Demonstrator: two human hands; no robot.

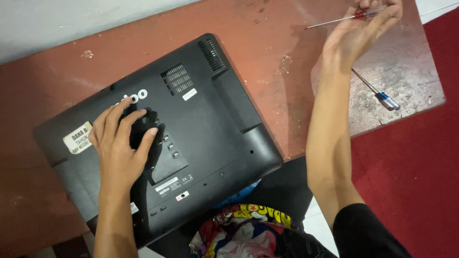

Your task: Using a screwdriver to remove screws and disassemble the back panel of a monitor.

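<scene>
Now your left hand lies flat, fingers spread, on the big black monitor face-down on the bench. It looks heavy and breakable; grip its edges. Your right hand pinches a thin screwdriver.

black monitor face down on desk, red-handled screwdriver held, partly hidden

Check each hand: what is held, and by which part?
Right hand holds a red-handled screwdriver by its handle. Left hand holds nothing; it rests flat on the black monitor's back.
</scene>
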